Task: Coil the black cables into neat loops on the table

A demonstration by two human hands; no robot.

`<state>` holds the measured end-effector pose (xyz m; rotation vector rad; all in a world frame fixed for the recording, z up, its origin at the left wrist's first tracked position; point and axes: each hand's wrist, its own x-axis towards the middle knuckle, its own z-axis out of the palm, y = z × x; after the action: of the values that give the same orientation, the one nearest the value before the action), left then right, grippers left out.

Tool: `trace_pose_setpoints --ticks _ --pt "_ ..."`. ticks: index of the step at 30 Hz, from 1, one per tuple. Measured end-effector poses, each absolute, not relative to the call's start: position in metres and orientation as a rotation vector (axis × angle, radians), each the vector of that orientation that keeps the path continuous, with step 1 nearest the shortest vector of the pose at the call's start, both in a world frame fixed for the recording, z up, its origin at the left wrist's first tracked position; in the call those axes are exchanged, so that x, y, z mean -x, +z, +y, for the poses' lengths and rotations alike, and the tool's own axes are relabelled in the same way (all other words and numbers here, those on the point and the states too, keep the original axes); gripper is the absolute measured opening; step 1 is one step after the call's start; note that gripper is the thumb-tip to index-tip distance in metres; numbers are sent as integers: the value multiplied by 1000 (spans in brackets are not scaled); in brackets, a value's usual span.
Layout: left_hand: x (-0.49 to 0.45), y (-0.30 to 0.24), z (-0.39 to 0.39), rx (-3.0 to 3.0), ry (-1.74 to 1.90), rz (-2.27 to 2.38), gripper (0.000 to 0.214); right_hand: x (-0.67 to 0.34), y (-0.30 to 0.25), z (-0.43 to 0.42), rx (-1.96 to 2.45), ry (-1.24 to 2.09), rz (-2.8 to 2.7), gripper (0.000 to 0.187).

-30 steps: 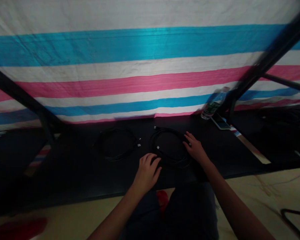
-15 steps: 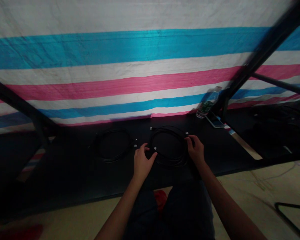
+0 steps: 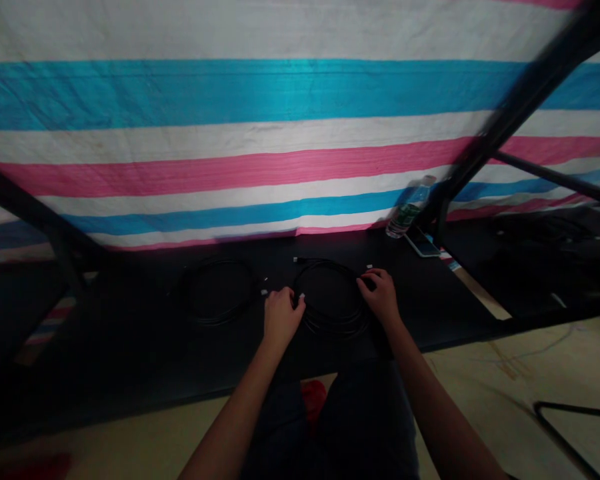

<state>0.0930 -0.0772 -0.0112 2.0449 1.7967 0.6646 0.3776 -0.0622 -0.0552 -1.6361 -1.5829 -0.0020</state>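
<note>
A coiled black cable lies on the black table in front of me. My left hand grips the coil's left side, fingers closed near a small white connector tip. My right hand is closed on the coil's right side. A second coiled black cable lies apart to the left, its white ends pointing toward my left hand.
A striped blue, pink and white tarp hangs behind the table. A clear water bottle and a phone sit at the back right beside a black slanted frame post. Another dark table stands to the right.
Both hands moved from lying on the coil's near edge to gripping its left and right sides. The view shifted slightly, so everything sits a little further left.
</note>
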Motion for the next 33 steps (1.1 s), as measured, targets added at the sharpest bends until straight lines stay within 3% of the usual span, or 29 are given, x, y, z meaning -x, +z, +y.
trace_pose_setpoints --ticks 6,10,17,22,27,33 --pt "-90 -8 -67 -1885 757 1801 6 -376 -56 -63 1648 -11 -1694 25" --pt "-88 -12 -67 -1797 876 1715 14 -375 -56 -62 1646 -10 -1690 18" --pt "-92 -5 -56 -1825 629 1793 25 -375 -55 -60 1705 -13 -1745 19" --pt "-87 -1 -45 -1857 623 1761 12 -371 -51 -62 1692 -31 -1769 12" --pt "-87 0 -54 -1926 747 1732 12 -369 -44 -68 1620 -68 -1760 10" --pt "-90 -9 -72 -1673 1114 1495 27 -364 -33 -77 1577 -121 -1564 24"
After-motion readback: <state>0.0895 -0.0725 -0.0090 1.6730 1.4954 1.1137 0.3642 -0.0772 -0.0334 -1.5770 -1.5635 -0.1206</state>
